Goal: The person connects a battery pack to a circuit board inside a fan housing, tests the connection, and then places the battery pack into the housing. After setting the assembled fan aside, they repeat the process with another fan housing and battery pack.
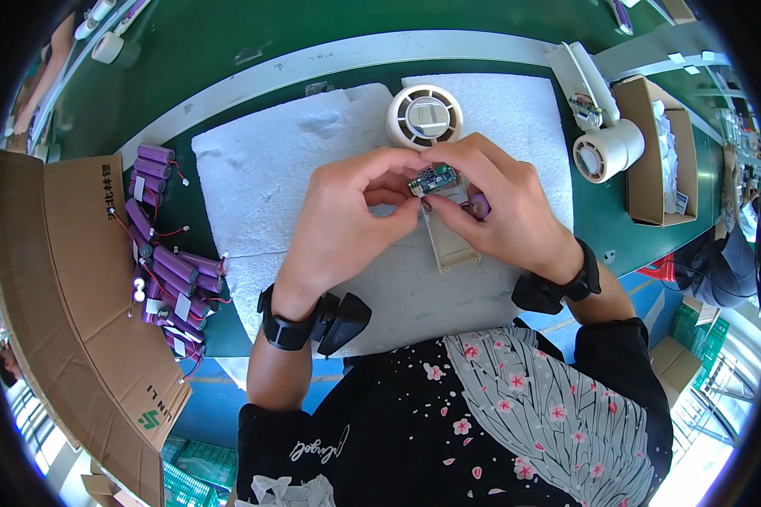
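Note:
Over the foam pad, a cream handheld fan (396, 118) lies with its round head away from me and its hollow handle (454, 253) pointing toward me. Just above that handle, a small green circuit board (435, 179) sits between my hands. My left hand (342, 221) is closed, thumb and fingers pinching the board's left end by a pale connector. My right hand (507, 211) is curled around a purple battery cell (479, 206), with only the cell's end showing. The right thumb and fingertips meet near the board, where a thin wire shows; the exact fingertip contact is partly hidden.
White foam sheets (271, 169) cover the green bench. On the left, purple battery cells (173, 270) with wires are piled beside a large cardboard box (76, 279). At right lie another cream fan (609, 150) and an open carton (685, 160) holding white parts.

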A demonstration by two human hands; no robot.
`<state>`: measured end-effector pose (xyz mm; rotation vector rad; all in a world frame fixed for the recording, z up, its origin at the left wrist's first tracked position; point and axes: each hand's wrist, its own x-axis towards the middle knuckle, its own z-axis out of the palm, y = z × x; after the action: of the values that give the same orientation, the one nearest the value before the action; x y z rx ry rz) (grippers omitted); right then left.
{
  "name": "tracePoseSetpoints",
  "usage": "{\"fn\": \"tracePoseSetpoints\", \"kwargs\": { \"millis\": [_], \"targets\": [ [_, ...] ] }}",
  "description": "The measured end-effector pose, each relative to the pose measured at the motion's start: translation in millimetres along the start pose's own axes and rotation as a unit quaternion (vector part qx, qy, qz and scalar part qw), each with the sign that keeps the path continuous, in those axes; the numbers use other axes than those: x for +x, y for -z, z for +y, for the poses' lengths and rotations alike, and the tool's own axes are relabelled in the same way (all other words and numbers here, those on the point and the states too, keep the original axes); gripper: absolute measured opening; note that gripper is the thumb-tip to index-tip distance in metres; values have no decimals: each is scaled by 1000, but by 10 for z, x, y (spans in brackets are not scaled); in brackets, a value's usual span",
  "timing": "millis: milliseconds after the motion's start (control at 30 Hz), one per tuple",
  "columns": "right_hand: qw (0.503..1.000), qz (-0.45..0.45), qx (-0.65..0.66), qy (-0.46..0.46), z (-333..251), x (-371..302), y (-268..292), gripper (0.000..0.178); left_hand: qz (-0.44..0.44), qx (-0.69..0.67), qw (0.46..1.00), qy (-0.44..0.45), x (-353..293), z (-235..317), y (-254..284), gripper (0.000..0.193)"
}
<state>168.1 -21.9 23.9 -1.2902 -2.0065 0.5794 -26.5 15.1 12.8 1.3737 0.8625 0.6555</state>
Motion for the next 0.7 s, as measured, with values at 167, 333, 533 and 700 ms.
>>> {"fn": "tracePoseSetpoints", "kwargs": {
  "millis": [167,333,533,700],
  "targets": [
    [1000,-9,-21,-4,1,-2,11,44,30,-20,999,-13,-8,-31,-32,29],
    [1000,-2,-12,-1,15,21,18,39,33,-2,999,18,-25,19,-36,31],
    [999,7,-28,-36,-23,53,6,37,64,-36,997,14,-30,11,-31,29],
    [999,10,-32,-32,-5,43,-6,39,65,46,996,-28,-31,47,-3,27]
  ]
}}
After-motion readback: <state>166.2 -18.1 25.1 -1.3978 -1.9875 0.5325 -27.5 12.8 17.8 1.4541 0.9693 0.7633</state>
